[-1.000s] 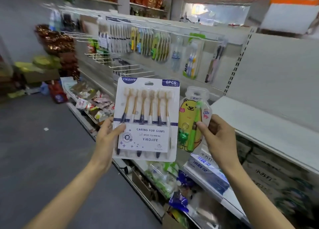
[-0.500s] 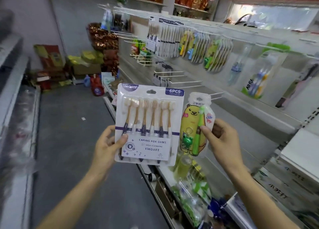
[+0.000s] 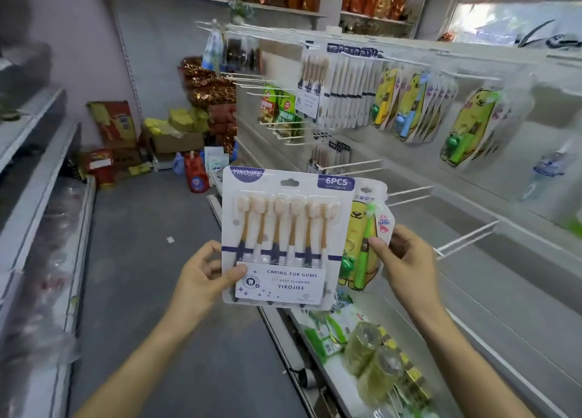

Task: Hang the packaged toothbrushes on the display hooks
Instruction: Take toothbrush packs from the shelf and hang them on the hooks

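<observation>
The left hand (image 3: 204,279) pinches the lower left corner of a flat six-pack of toothbrushes (image 3: 283,241), thumb on its printed card and fingers curled behind, while the right hand (image 3: 406,260) grips a yellow bear-shaped child's toothbrush pack (image 3: 367,247) by its right edge, thumb on the front. Both glossy plastic packs are held upright between the hands, the six-pack overlapping the bear pack. Thin white wire display hooks (image 3: 409,194) jut from the panel just behind them.

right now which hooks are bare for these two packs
Free: the bare hooks right of the 6-pack, and another pair lower right. Crowded: the upper row, where white packs and bear packs fill the hooks.
</observation>
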Demonstrator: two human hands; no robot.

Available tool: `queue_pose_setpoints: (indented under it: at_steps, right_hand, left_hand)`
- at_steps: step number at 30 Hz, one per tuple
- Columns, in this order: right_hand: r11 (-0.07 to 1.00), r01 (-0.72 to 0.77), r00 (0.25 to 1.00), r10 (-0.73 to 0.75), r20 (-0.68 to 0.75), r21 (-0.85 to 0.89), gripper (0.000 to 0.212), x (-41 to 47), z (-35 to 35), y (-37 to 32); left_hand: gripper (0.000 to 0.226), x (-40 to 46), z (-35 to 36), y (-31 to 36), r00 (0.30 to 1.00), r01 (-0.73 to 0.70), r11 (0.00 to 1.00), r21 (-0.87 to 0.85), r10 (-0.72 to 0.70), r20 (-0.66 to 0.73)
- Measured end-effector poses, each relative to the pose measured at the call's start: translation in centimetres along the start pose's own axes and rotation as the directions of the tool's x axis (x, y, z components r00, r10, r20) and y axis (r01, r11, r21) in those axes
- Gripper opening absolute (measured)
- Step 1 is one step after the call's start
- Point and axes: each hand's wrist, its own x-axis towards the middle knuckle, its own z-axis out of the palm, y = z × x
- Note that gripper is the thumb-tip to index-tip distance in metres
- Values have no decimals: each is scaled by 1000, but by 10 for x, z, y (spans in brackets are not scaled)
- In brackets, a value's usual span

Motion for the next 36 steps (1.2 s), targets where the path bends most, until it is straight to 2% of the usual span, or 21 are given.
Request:
queue_pose_setpoints:
  at_steps: [2, 6, 11, 13, 16, 19, 23, 27, 28, 32, 36]
  right_hand:
    - [1000, -6, 1000, 6, -23, -3, 20, 18, 5, 4]
    - [1000, -14, 998, 12, -65, -26, 18, 48, 7, 11]
    - [998, -39, 987, 30, -161, -57, 17, 71, 4, 16]
    - [995, -37, 978, 18, -208, -90, 17, 80, 2, 14]
    - [992, -43, 950, 3, -312, -122, 19, 96, -2, 9]
    - [988, -51, 907, -14, -421, -143, 20, 111, -2, 2]
    - [984, -30, 843, -70, -533, -176, 21, 129, 8, -13]
    - [976, -7, 779, -131, -613, -217, 20, 150, 19, -33]
    - [970, 0, 761, -157, -630, -242, 19, 155, 21, -39]
    - [959, 8, 669, -215, -712, -282, 18, 172, 29, -56]
    - [966, -11, 605, -200, -771, -259, 19, 177, 31, -58]
  left_hand:
    - [49, 24, 0, -4, 999, 8, 1000, 15, -8, 44]
    - [26, 69, 7, -14, 994, 22, 1000, -6, -21, 109]
    - [30, 127, 23, -24, 968, 14, 1000, -18, -9, 249]
    - [40, 150, 29, -28, 951, 24, 998, -65, -3, 310]
    - [84, 188, 38, -33, 916, 30, 996, -83, 6, 400]
    - [95, 224, 47, -31, 868, 47, 993, -107, 12, 497]
    - [86, 267, 55, -26, 786, 68, 993, -97, 7, 618]
    - [42, 302, 60, -23, 725, 66, 996, -66, -2, 689]
    - [37, 309, 61, -23, 712, 50, 997, -52, 1, 702]
    - [29, 330, 60, -21, 640, 46, 998, -31, -5, 768]
    - [31, 344, 62, -24, 587, 86, 996, -19, -35, 809]
